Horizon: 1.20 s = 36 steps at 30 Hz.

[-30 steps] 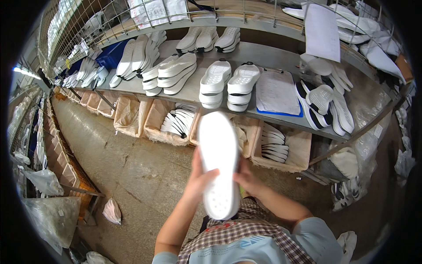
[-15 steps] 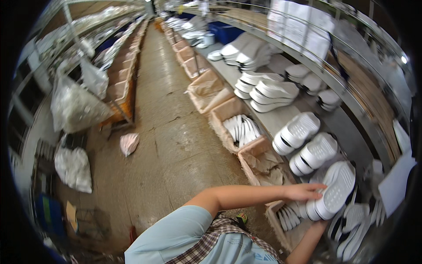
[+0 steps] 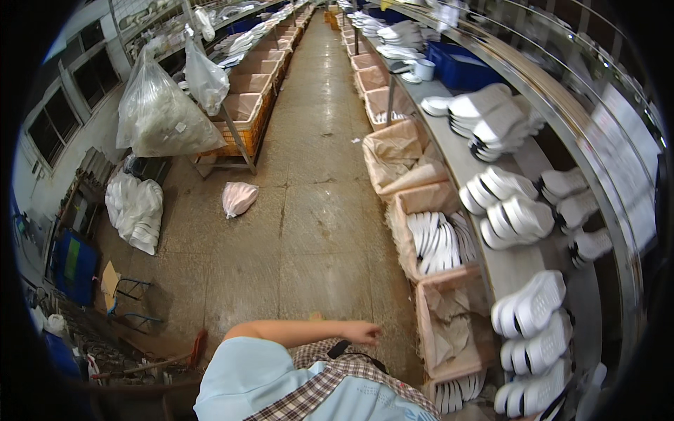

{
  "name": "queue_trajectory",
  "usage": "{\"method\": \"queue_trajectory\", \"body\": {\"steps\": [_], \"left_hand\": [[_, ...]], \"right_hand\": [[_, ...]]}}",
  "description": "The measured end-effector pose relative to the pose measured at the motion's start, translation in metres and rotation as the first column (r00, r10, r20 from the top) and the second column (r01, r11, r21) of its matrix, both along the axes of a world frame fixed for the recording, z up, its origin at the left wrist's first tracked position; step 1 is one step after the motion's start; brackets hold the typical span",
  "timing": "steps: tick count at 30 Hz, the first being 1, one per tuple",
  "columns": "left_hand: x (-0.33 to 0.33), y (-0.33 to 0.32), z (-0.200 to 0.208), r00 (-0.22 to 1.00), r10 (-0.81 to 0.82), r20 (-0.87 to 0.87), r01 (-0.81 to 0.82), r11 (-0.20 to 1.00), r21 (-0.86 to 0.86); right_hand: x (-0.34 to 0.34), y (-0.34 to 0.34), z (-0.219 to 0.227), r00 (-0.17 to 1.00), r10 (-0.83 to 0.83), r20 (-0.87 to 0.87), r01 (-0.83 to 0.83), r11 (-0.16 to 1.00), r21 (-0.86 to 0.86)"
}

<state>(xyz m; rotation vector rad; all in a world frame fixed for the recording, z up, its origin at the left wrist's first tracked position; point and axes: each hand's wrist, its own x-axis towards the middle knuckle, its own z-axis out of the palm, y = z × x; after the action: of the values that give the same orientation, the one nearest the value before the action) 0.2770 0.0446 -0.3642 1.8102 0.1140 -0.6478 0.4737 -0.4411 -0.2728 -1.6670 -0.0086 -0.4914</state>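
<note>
Fingers (image 3: 374,330) of the left hand (image 3: 361,333) bend inward near the checked apron (image 3: 300,396); how far open they are, or whether they hold anything, I cannot tell, nor can I for the right hand, out of view. Far left, a white plastic bag (image 3: 133,207) lies on the floor (image 3: 242,274); next come a big clear sack (image 3: 165,112) and a pink bundle (image 3: 240,199). Further right, a cloth-lined bin (image 3: 402,242) holds striped white pieces (image 3: 434,242). Rightmost, stacks of white soles (image 3: 530,302) rest on the grey tabletop (image 3: 510,262), well apart from the left hand.
</note>
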Motion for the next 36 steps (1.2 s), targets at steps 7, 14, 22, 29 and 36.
{"method": "queue_trajectory", "body": {"steps": [7,14,22,29,36], "left_hand": [[-0.126,0.13,-0.131,0.996,0.082,0.037,-0.068,0.955,-0.29],[-0.103,0.277,-0.132,0.979,0.173,-0.108,-0.199,0.927,-0.317],[0.003,0.503,-0.212,0.913,0.408,0.011,-0.403,0.906,-0.13],[0.06,0.729,-0.07,0.304,0.885,0.353,-0.912,0.162,0.378],[-0.013,0.956,-0.184,-0.254,0.947,0.196,-0.63,-0.316,0.709]], "right_hand": [[-0.02,0.299,-0.062,0.839,0.172,-0.517,-0.305,0.934,-0.184],[0.003,0.52,-0.142,0.399,0.326,-0.857,-0.862,0.453,-0.229],[0.147,0.735,-0.252,0.183,0.178,-0.967,-0.983,0.011,-0.184],[0.331,1.077,-0.219,0.319,0.506,-0.801,-0.73,-0.408,-0.548],[0.344,1.508,-0.157,0.058,0.774,-0.631,-0.829,-0.315,-0.462]]}}
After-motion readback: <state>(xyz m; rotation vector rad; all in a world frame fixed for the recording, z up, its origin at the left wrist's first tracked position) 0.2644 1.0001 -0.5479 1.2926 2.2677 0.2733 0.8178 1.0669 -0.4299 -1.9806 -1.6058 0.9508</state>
